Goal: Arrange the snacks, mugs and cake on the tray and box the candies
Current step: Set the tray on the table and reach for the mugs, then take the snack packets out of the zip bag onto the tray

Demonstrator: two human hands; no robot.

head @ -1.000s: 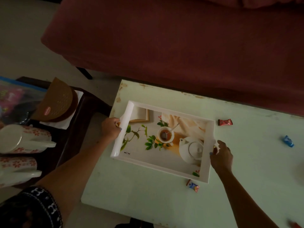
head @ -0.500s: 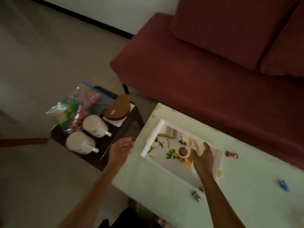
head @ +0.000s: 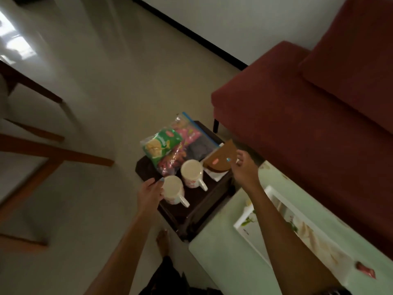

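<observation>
Two white floral mugs stand on a dark side table (head: 192,211). My left hand (head: 150,191) is open, its fingertips at the rim of the near mug (head: 172,189). The far mug (head: 192,173) sits just behind it. My right hand (head: 244,168) is open, with its thumb touching the brown half-round cake pack (head: 220,159) on a white napkin. A green snack bag (head: 161,145) and a clear zip bag of pink snacks (head: 190,133) lie behind the mugs. The white printed tray (head: 268,189) rests on the pale green table (head: 231,265), partly hidden by my right arm. A red candy (head: 365,271) lies beside the tray.
A dark red sofa (head: 308,116) runs behind both tables. Wooden chair legs (head: 55,154) stand on the pale floor at left. My bare foot (head: 162,239) is on the floor in front of the side table.
Both hands let go of the tray and swung left to the side table. My view turned left and down; the left hand reached the near mug, the right reached the cake.
</observation>
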